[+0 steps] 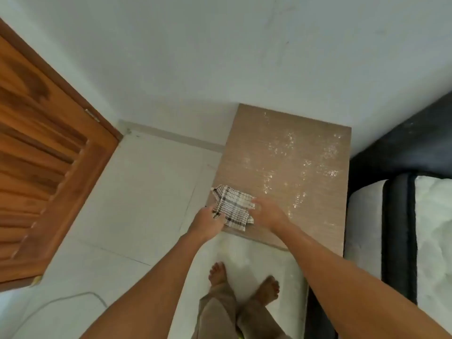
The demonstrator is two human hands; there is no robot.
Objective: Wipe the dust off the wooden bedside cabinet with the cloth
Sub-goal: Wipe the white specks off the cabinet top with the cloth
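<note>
Louvred wooden door (pixel 44 148) at left, white tiled floor (pixel 137 192), white wall (pixel 220 57), dark-edged mattress (pixel 435 228) at right, thin cable (pixel 73 296)

Pale, plain wall (pixel 220 57) fills the top of the view; over on the left, a brown wooden door (pixel 44 155) with slatted panels; white tiled floor (pixel 146 192) beneath, pale skirting (pixel 176 138) along the wall's foot; a thin cable (pixel 61 302) trails across the tiles, lower left; on the right, a bed, dark frame (pixel 401 148), white mattress (pixel 435 216); soft, even light.
</note>
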